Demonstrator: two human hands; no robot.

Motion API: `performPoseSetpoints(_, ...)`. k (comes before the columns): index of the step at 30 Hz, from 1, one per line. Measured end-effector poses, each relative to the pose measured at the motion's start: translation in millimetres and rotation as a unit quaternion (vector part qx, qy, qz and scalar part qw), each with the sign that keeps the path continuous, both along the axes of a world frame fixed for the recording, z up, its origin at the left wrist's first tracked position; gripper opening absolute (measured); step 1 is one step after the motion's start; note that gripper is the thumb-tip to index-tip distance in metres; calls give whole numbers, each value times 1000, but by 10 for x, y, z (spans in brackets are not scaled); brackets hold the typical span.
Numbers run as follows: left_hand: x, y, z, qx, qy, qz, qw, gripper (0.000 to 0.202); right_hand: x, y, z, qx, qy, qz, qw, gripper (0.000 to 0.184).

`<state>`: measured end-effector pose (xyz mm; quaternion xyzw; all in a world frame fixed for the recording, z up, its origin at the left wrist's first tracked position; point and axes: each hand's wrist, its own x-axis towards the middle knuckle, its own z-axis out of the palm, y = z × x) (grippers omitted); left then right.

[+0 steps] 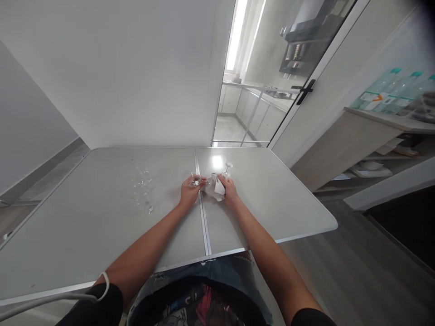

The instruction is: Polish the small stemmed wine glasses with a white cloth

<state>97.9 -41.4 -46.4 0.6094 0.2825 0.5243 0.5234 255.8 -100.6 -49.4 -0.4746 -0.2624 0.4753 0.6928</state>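
At the centre of the frame, over the middle seam of the grey table [272,203], the person's left hand [188,190] is closed around a small clear glass [197,182], fingers curled about it. The right hand [229,190] is closed on a crumpled white cloth [215,190], which is pressed against the near end of the same glass; how far the cloth wraps round it cannot be told. Other glasses [142,185] stand in a cluster left of centre, well apart from the hands, and a single glass [227,171] stands just beyond the right hand.
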Motion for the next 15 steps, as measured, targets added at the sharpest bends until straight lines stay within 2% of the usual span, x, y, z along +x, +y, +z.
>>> performPoseSetpoints(4,1,0,6,6,5,-14,1000,26,2,-16,48,13,-18,31,999,46)
performPoseSetpoints(8,1,2,6,-11,17,19,1000,27,-3,-64,112,12,-64,-1,998,48)
performPoseSetpoints(11,3,24,-19,-20,17,26,999,28,-17,-118,161,-1,-66,-14,998,37)
performPoseSetpoints(15,-2,64,-55,-18,5,31,999,30,-17,-185,239,33,-88,68,993,32)
